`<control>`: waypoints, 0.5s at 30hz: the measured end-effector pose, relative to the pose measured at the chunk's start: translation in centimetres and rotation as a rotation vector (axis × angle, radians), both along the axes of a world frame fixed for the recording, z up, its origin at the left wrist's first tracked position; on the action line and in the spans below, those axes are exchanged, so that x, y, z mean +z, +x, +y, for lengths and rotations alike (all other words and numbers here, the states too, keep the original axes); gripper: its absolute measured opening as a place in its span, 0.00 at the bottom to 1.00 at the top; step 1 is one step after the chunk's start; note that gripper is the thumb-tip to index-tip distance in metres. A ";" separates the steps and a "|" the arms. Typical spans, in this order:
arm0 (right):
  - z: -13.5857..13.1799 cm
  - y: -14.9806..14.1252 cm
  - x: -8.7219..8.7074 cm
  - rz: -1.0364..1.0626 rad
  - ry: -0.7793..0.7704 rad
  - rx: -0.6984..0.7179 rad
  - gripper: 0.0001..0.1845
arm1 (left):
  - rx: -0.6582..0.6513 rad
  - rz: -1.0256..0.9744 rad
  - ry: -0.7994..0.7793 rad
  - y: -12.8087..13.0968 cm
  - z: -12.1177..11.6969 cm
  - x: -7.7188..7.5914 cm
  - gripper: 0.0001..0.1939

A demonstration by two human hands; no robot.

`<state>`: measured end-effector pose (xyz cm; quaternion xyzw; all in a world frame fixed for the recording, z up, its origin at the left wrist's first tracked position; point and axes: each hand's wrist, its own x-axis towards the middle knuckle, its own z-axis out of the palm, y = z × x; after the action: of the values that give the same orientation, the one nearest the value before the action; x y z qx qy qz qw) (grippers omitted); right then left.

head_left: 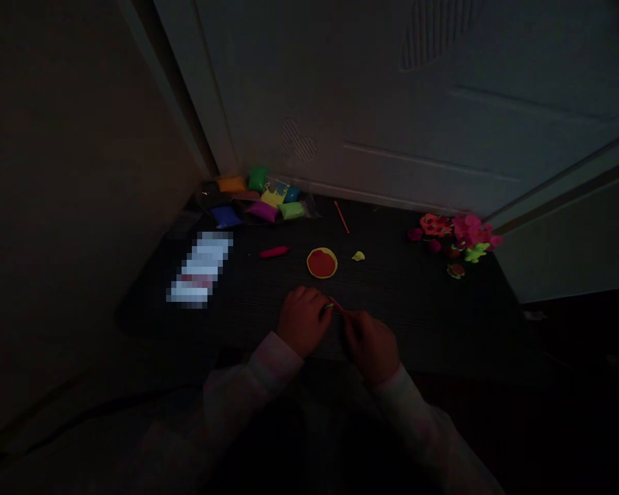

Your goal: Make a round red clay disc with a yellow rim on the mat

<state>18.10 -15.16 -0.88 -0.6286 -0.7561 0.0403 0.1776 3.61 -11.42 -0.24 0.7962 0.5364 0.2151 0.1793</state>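
The scene is very dim. My left hand (303,319) rests on the dark table (402,302) with its fingertips closed on a tiny green clay piece (329,306). My right hand (370,345) sits just to its right, pinching a thin red stick tool (339,306) whose tip meets the green piece. Just beyond my hands lies a round red clay disc with a yellow rim (322,262). A small yellow clay scrap (358,256) lies to its right and a pink clay roll (274,252) to its left.
Several coloured clay bags (261,199) are piled at the table's far left by a pale door (392,96). Finished pink, red and green clay shapes (457,237) cluster at the far right. A thin red stick (341,216) and a blurred light rectangle (200,268) also lie there.
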 end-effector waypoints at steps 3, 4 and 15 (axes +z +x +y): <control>0.0 -0.1 0.0 -0.020 0.007 0.002 0.12 | -0.007 0.009 0.000 0.0 0.0 0.0 0.07; -0.1 -0.1 0.0 -0.024 0.008 0.004 0.12 | -0.007 0.008 0.000 0.0 0.0 0.0 0.07; -0.2 0.0 -0.1 -0.057 0.025 0.027 0.12 | -0.005 0.021 -0.005 0.0 -0.1 0.1 0.05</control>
<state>18.10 -15.34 -1.00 -0.6170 -0.7697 0.0156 0.1633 3.61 -11.49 -0.15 0.7993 0.5367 0.2051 0.1760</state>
